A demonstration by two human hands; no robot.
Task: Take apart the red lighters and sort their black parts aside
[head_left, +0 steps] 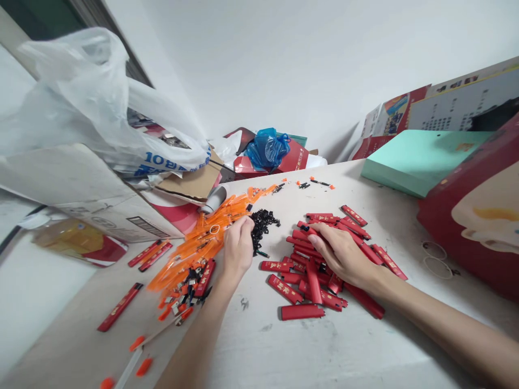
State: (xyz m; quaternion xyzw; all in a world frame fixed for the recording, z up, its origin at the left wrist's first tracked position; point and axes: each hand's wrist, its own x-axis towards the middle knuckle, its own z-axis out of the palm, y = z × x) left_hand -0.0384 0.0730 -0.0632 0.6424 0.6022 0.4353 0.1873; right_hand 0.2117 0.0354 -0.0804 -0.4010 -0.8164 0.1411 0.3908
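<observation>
Left hand (237, 249): my grip is curled shut at the near edge of the black parts pile (263, 222); whether it clamps a piece I cannot tell.
Right hand (343, 254): lies flat on the red lighter heap (320, 270), fingers spread apart, clamping nothing.
Red lighters: one heap right of centre on the desk (284, 351), too many overlapping to count; three loose red lighters (119, 307) lie at far left.
Orange pieces (203, 243): one pile, left of my left hand.
Rubber bands (438, 259): two, at right.
Teal box (417, 159): one, far right.
</observation>
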